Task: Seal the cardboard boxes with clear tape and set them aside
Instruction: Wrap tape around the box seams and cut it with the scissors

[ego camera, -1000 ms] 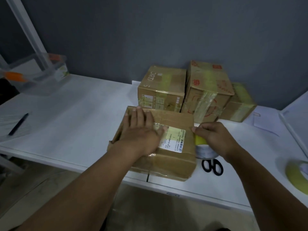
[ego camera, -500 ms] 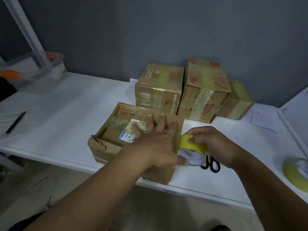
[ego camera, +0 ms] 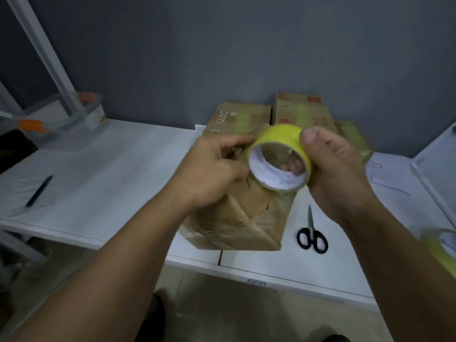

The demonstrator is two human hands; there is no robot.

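A yellowish roll of clear tape (ego camera: pixel 276 137) is lifted in front of me, its white core facing the camera. My right hand (ego camera: pixel 333 169) is shut on the roll, thumb on top and fingers through the core. My left hand (ego camera: pixel 212 169) is at the roll's left edge, fingers curled against it; whether it pinches the tape end is hidden. Below both hands a cardboard box (ego camera: pixel 246 223) sits at the front edge of the white table (ego camera: pixel 111 183), partly wrapped in tape. Three taped boxes (ego camera: pixel 237 117) stand against the grey wall behind.
Black-handled scissors (ego camera: pixel 312 235) lie right of the box. A second tape roll (ego camera: pixel 441 248) sits at the table's right edge. A pen (ego camera: pixel 39 191) lies on paper at the left, and a clear plastic bin (ego camera: pixel 69 117) stands at the back left.
The tape roll has been raised from the box's right side up in front of the camera. My left hand left the box top and came to the roll. The box has been turned.
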